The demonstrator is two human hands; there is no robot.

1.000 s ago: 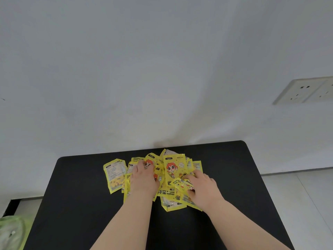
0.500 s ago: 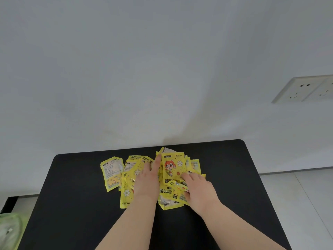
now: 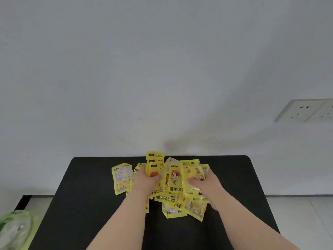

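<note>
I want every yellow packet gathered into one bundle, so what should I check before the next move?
1. Left hand grips a bunch of yellow packets: ok.
2. Right hand grips packets on its side: ok.
3. Every packet gathered: not ok; a lone packet lies apart, left of the pile.
4. Loose ones caught: not ok; several lie flat on the table near the wrists.
5. All facing one way: not ok; some show printed backs.
6. Full count: cannot tell; they overlap.

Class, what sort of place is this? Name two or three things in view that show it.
Probably a plain indoor room, perhaps home or office: a black table bearing yellow packets stands against a bare white wall, with wall sockets at right and pale floor tiles beside it.
</note>
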